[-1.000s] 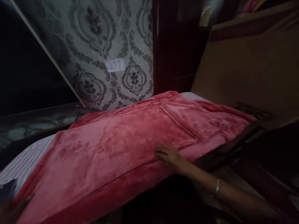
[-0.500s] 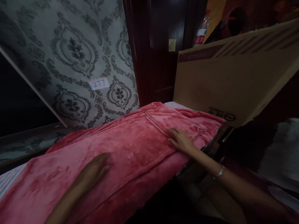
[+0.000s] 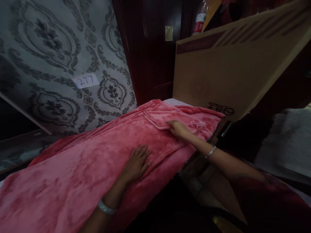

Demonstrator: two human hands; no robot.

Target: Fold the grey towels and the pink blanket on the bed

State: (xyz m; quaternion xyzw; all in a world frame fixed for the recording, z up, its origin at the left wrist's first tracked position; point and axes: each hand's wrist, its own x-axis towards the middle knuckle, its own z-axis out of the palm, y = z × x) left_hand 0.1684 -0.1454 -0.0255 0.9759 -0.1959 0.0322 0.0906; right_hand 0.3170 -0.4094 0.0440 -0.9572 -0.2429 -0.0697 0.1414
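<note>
A plush pink-red blanket [image 3: 97, 165] lies spread over a long surface, with a folded-over flap near its far right end. My left hand [image 3: 138, 162] rests flat on the middle of the blanket, fingers spread. At the flap's edge, my right hand [image 3: 179, 130] has its fingers curled and closed on the blanket. A bit of striped cloth [image 3: 178, 102] shows from under the blanket's far edge.
A large cardboard box [image 3: 209, 71] stands beyond the blanket's right end, with a plastic bottle [image 3: 200, 19] behind it. Patterned wallpaper [image 3: 55, 61] bears a paper marked 277 [image 3: 86, 80]. Pale folded fabric [image 3: 286, 142] is at the right.
My left hand has moved right and flattened onto the blanket. My right hand has closed on the flap's edge, which has shifted. The view has turned slightly.
</note>
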